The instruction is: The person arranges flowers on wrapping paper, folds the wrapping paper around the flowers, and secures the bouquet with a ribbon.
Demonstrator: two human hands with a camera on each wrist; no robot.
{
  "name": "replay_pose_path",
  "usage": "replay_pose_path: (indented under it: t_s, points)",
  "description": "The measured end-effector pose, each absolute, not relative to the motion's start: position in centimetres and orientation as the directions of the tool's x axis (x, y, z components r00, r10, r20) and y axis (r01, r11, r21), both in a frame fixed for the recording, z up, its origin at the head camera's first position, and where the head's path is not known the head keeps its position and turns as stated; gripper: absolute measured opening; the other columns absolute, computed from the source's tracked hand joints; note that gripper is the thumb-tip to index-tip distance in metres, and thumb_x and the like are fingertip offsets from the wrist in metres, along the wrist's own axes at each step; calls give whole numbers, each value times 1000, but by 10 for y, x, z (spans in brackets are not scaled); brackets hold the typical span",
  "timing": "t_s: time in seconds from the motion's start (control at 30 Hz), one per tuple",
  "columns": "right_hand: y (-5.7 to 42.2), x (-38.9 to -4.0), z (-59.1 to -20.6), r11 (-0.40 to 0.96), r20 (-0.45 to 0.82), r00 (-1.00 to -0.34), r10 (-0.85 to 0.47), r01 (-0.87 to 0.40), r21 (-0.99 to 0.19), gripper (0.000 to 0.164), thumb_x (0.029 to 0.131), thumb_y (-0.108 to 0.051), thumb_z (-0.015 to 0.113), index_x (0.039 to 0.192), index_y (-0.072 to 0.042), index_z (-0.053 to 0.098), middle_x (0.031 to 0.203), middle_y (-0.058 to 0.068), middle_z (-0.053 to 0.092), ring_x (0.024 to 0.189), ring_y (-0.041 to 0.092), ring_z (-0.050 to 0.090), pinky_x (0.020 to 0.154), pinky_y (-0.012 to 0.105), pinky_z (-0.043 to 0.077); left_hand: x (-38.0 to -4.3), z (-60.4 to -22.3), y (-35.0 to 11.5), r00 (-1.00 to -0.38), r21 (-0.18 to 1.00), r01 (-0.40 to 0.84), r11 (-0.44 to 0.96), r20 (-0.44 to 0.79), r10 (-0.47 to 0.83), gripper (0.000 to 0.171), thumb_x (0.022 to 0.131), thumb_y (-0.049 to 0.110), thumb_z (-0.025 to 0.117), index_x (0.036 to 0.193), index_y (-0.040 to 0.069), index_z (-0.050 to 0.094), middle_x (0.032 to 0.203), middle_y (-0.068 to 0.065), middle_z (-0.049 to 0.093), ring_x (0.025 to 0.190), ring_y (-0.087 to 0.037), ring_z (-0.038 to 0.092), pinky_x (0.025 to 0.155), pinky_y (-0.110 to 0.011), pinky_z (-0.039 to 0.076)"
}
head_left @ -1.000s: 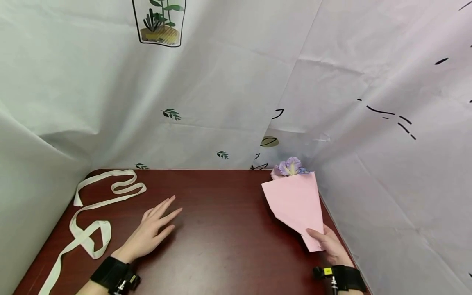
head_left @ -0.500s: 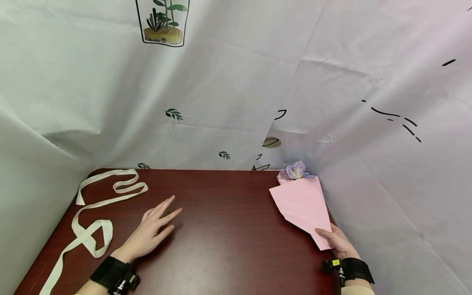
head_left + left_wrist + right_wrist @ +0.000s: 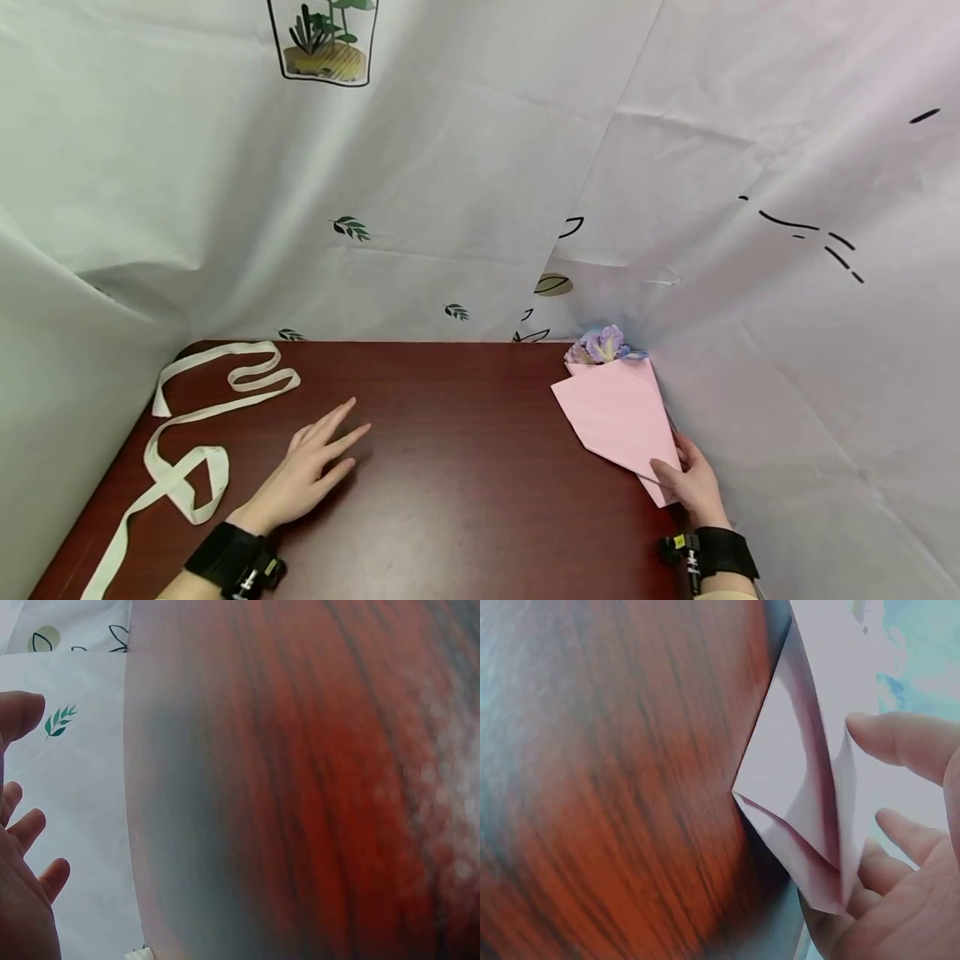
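Note:
A bouquet of purple-blue flowers [image 3: 604, 343] in pink wrapping paper [image 3: 622, 417] lies at the table's right edge, its blooms toward the back. My right hand [image 3: 693, 479] holds the narrow lower end loosely, thumb on top and fingers at the far side. In the right wrist view, the thumb [image 3: 900, 742] meets the folded paper [image 3: 780, 757] and some fingers reach beneath its tip; the exact contact is partly hidden. My left hand [image 3: 300, 475], fingers spread, is over the table at left, holding nothing. A white ribbon [image 3: 172, 479] lies in loose curves to its left.
The dark red-brown table [image 3: 465, 467] has a white patterned cloth [image 3: 450, 167] hanging behind it and along both sides. The right-hand cloth is close beside the bouquet and right hand. Black camera straps [image 3: 225, 554] circle both wrists.
The bouquet has moved right to the table's edge. Over the last half second it has barely moved, while my right hand's fingers have shifted to the paper's right side. The left hand stays put.

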State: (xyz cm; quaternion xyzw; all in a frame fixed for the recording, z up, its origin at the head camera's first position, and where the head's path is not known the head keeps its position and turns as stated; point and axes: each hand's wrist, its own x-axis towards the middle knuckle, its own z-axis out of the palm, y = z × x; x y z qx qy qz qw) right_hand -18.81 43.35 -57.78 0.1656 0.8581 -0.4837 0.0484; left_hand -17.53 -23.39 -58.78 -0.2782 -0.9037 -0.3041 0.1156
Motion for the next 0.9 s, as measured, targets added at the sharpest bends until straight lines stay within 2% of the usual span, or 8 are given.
replay_pose_path:
  t_s: [0.13,0.23,0.3,0.4,0.53,0.7,0.83,0.9]
  points:
    - [432,-186,-575,483,-243,-940,238,332,-811,98,102,-32,73,171,-7,7,171,29,24,146,38,41,75,15,54,-175,-588,-234,-823,486,567,665,373,430,68,99,12,76,160,28,50,177,-6,20,160,-32,26,109,-66,25]
    - [431,-185,-572,484,-250,-939,237,337,-808,96,103,-34,71,171,-8,8,173,26,21,154,40,30,78,5,44,-175,-589,-234,-825,487,564,667,370,427,67,99,12,76,160,26,51,177,-6,21,160,-32,26,110,-67,25]
    - [430,-183,-571,486,-250,-939,237,337,-806,94,104,-34,70,171,-8,10,173,25,21,156,39,29,80,2,39,-175,-589,-235,-827,489,561,668,367,425,67,99,12,75,160,26,51,177,-6,21,160,-32,26,110,-67,25]
    - [430,-181,-569,485,-241,-941,236,329,-810,92,104,-33,69,171,-8,11,173,25,22,154,38,30,80,4,42,-175,-590,-235,-827,490,561,667,368,426,68,99,12,75,160,28,50,177,-6,21,160,-32,26,110,-67,25]
    - [430,-179,-569,476,-229,-944,236,318,-820,90,105,-31,69,171,-7,13,171,27,24,150,39,34,77,15,53,-175,-591,-236,-827,493,560,666,371,421,68,99,12,75,160,28,49,177,-6,21,159,-34,27,109,-68,25]
    - [431,-178,-570,474,-220,-944,246,316,-822,85,106,-29,67,170,-6,17,170,29,27,144,38,40,73,25,59,-175,-591,-243,-838,476,542,692,369,403,67,99,14,76,160,28,50,176,-6,23,157,-39,29,108,-71,26]
    - [430,-177,-568,493,-209,-942,262,317,-810,80,107,-27,64,169,-4,19,168,30,29,146,41,39,75,16,54,-176,-586,-259,-849,431,507,746,397,348,66,98,16,77,159,25,53,175,-8,28,157,-39,29,107,-72,28]
    - [428,-176,-566,524,-202,-941,273,321,-789,78,108,-27,62,169,-2,20,168,30,30,149,42,37,84,15,48,-177,-582,-273,-861,404,466,787,414,297,67,97,16,77,159,23,53,173,-11,30,155,-43,31,105,-73,30]
